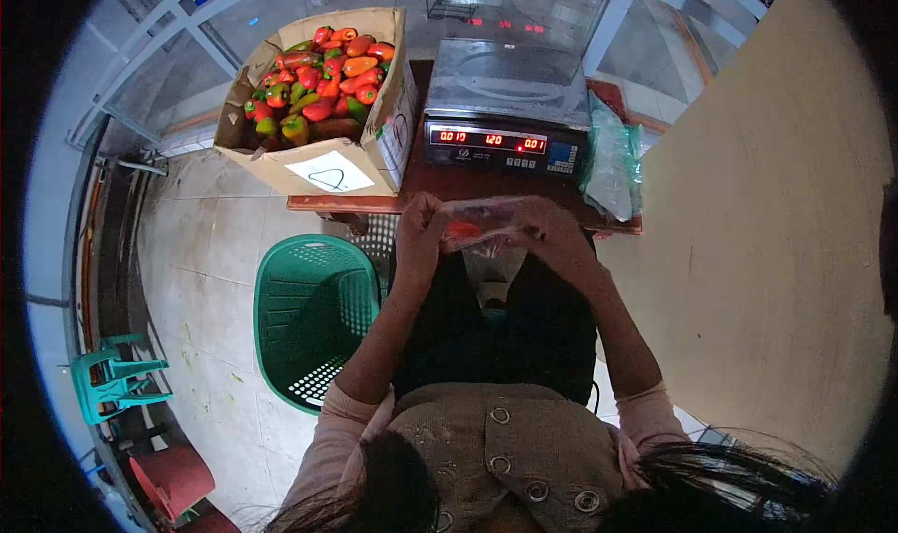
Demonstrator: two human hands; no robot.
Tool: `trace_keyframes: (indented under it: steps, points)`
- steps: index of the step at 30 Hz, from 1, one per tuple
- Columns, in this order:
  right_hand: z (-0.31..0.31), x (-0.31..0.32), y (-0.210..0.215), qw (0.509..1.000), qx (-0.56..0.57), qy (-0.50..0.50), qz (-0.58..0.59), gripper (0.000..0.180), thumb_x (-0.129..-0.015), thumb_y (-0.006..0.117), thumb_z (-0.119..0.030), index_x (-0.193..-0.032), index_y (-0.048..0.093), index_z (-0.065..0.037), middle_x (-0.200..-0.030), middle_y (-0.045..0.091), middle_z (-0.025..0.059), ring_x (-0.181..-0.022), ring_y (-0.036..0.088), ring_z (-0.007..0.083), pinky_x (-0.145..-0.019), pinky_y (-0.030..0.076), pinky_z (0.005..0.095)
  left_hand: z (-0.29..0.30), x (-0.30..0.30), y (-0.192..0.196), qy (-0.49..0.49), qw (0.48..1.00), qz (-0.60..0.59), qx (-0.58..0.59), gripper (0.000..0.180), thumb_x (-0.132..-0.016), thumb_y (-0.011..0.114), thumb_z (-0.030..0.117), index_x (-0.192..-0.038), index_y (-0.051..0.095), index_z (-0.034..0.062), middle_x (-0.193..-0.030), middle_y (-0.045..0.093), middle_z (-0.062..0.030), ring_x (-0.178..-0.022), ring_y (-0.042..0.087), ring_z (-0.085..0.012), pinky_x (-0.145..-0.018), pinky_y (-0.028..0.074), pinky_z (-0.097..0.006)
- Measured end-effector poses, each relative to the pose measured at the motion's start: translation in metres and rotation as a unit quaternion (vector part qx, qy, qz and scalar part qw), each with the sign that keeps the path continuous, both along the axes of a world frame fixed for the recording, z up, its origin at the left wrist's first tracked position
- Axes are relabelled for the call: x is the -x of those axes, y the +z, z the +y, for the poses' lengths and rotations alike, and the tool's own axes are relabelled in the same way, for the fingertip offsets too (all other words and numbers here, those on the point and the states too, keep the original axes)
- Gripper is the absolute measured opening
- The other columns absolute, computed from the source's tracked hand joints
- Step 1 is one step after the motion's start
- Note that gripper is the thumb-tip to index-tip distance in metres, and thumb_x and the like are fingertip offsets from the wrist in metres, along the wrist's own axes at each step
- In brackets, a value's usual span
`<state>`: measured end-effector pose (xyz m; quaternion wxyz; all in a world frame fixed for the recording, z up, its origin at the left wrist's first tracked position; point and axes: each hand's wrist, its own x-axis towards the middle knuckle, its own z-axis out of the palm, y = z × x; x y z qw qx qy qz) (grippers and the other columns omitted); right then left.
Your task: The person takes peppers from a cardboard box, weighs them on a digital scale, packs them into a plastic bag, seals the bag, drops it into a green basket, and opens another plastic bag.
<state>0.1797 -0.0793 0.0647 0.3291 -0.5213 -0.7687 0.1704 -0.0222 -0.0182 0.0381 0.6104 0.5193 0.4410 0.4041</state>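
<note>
Past the box of peppers (323, 93), past the green basket (281, 346) — here's your left hand (420, 229), pinching the clear bag (493, 211), something red (463, 230) inside, above your knees. Your right hand (554, 235) grips its other side, near the scale (505, 140). Tug too hard and thin plastic could split — loosen either grip, and the contents might drop.
</note>
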Motion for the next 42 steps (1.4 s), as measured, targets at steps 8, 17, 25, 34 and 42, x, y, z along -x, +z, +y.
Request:
trace_keyframes:
  steps: [8,17,25,34,42]
  points:
    - [0.012,0.000,0.041,0.982,0.058,-0.099,0.151,0.019,-0.069,0.061,-0.002,-0.087,0.054,-0.001,-0.079,0.054,0.0047,-0.069,0.052,0.0114,-0.061,0.043,0.0254,-0.001,-0.007,0.043,-0.004,0.991,-0.081,-0.110,0.013,-0.085,0.051,0.006,-0.073,0.046,0.0052,-0.059,0.046,0.0006,-0.052,0.043,-0.0047,-0.049,0.036,-0.019]
    - [0.020,0.022,0.075,0.978,0.147,-0.064,0.130,0.033,-0.070,0.060,-0.006,-0.102,0.054,-0.006,-0.068,0.053,0.0028,-0.058,0.043,0.0091,-0.056,0.038,0.0250,-0.008,-0.016,0.077,-0.025,0.988,-0.132,-0.076,0.012,-0.087,0.050,0.009,-0.077,0.048,0.0035,-0.059,0.047,0.0029,-0.054,0.044,-0.0030,-0.049,0.037,-0.019]
    - [0.048,0.023,0.067,0.985,0.076,0.099,0.118,0.029,-0.068,0.057,-0.012,-0.096,0.055,-0.003,-0.078,0.061,0.0138,-0.076,0.059,0.0314,-0.067,0.046,0.0372,0.001,-0.003,0.085,-0.081,0.977,-0.112,-0.165,0.023,-0.082,0.058,0.014,-0.098,0.048,0.0006,-0.089,0.054,-0.0048,-0.083,0.052,-0.0127,-0.072,0.043,-0.028]
    - [0.071,0.041,0.091,0.993,-0.050,0.096,0.041,0.028,-0.067,0.061,-0.013,-0.092,0.057,0.000,-0.087,0.060,0.0122,-0.082,0.057,0.0240,-0.077,0.043,0.0337,0.038,-0.018,0.006,-0.182,0.930,0.164,-0.273,0.039,-0.080,0.058,0.030,-0.106,0.052,0.0023,-0.103,0.053,-0.0148,-0.100,0.050,-0.0262,-0.084,0.042,-0.037]
    - [0.038,-0.021,0.085,0.935,0.013,0.028,0.352,0.067,-0.065,0.073,-0.024,-0.121,0.040,-0.007,-0.116,0.048,0.0087,-0.106,0.047,0.0212,-0.089,0.039,0.0344,0.025,-0.032,0.017,-0.136,0.982,-0.092,-0.092,0.019,-0.087,0.050,0.016,-0.095,0.055,-0.0007,-0.083,0.061,-0.0071,-0.078,0.059,-0.0161,-0.070,0.046,-0.028]
